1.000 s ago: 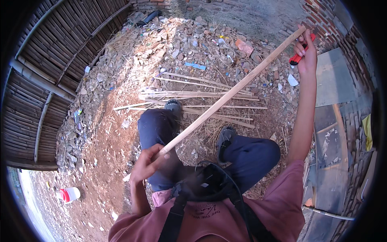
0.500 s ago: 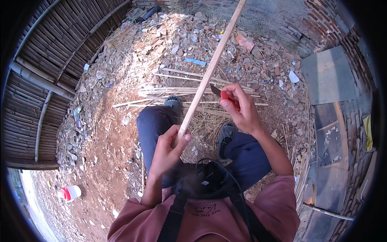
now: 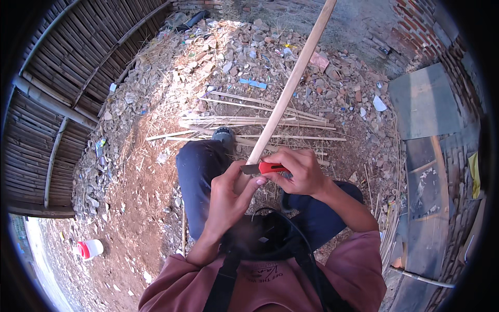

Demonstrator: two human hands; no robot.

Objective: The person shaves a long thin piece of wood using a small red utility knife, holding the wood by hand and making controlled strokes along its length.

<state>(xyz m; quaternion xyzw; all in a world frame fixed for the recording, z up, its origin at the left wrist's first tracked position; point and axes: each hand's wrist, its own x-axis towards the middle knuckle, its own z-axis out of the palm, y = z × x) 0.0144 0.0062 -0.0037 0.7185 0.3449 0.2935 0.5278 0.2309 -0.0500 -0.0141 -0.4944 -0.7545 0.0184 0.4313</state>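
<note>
My left hand (image 3: 228, 195) is closed round the lower end of a long pale wooden strip (image 3: 291, 86), which slants up and away to the right. In my right hand (image 3: 301, 171) is a red-handled utility knife (image 3: 271, 167). Its dark blade lies across the strip just above my left fingers, close to the left thumb. Whether the edge bites into the wood cannot be made out. Beyond my hands, several thin split strips (image 3: 260, 120) lie in a loose pile on the ground by my left shoe (image 3: 223, 136).
Rubble and stones (image 3: 249, 57) cover the ground ahead, up to a wall. A bamboo slat wall (image 3: 47, 114) stands at left, with a red-and-white plastic container (image 3: 91, 249) lower down. Boards (image 3: 426, 101) lean at right. My bent legs (image 3: 200, 177) flank the work.
My right hand has brought the knife down and left onto the strip near my left hand. The strip's top end has swung to the right, and my left hand has shifted slightly rightward.
</note>
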